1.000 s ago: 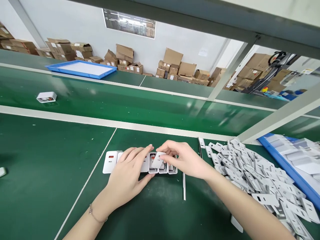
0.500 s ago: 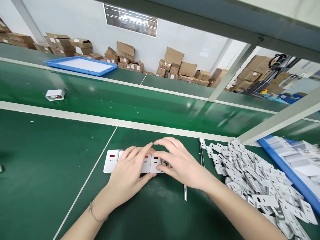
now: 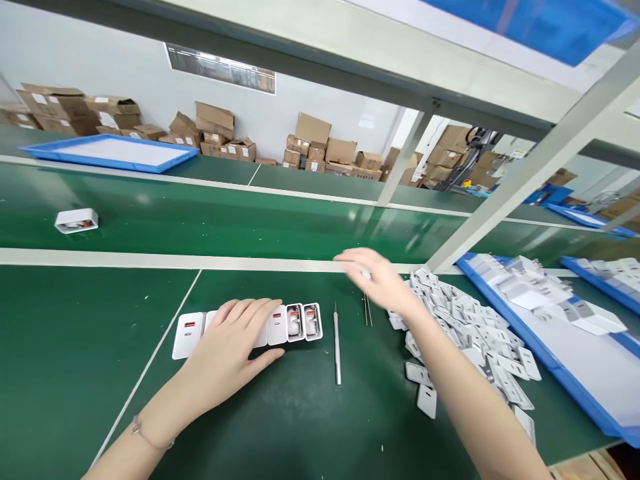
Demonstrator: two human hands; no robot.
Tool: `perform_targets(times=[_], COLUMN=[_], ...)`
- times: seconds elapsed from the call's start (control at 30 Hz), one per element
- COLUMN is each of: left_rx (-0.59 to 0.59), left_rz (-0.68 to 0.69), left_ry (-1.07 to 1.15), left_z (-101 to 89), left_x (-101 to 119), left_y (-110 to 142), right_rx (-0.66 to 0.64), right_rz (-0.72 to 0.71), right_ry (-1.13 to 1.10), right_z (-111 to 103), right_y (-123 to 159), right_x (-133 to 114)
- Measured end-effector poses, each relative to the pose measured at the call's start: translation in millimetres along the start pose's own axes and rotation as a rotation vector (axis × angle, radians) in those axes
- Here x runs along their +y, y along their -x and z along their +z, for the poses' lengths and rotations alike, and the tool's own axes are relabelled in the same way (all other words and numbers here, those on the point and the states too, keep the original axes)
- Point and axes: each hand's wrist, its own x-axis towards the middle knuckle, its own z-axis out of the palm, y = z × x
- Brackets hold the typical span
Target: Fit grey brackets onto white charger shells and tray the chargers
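My left hand (image 3: 237, 340) lies with fingers stretched flat across a row of white charger housings (image 3: 186, 337), hiding the middle ones. The covered housings show a red-lined slot and a smaller slot. At the row's right end two open housings (image 3: 304, 323) show parts inside. My right hand (image 3: 375, 280), smeared by motion, is over the upper end of the tweezers (image 3: 367, 311). A small white patch shows among its fingers; whether it is held I cannot tell. Between the row and the tweezers lies a craft knife (image 3: 337, 347).
A heap of white slotted covers (image 3: 475, 333) spreads to the right, beside a blue-rimmed tray (image 3: 540, 353) bearing white housings. Another blue-rimmed tray (image 3: 113, 153) stands on the far ledge. An open white housing (image 3: 77, 221) sits on the green belt. A slanted metal post (image 3: 500, 193) rises at right.
My right hand has left the row and moved right toward the tweezers and cover heap. Two open housings now show at the row's end. The view has turned right.
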Motion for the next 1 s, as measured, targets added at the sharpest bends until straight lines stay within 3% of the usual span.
perform_targets(times=[0.03,0.1,0.17,0.27,0.43,0.63,0.8,1.0], left_rx=[-0.014,-0.029,-0.054,-0.091,-0.051,-0.067,-0.089,-0.017], left_rz=[0.016,0.046,0.086,0.110,0.073,0.053,0.039,0.084], left_ry=[-0.007,-0.030,-0.045,-0.004,0.075,0.098,0.128,0.088], left_z=[-1.4,-2.2,-0.2,5.0,9.8,12.0,10.6,12.2], left_x=[1,5,9,12,8,6,7,7], left_y=[-4,-12,-21,-30,-30,-28,-30,-30], right_rx=[-0.003,-0.078,-0.170,-0.227,-0.205,-0.159,0.011,0.287], right_rz=[0.121,0.226,0.233,0.222,0.198,0.221,0.348,0.341], right_ry=[0.042,0.082,0.064,0.019,-0.087,-0.373,-0.738,-1.200], right_z=[-6,-8,0,17,27,28,24,26], right_y=[0,1,4,8,11,10,21,23], right_x=[19,54,79,97,108,118,122,103])
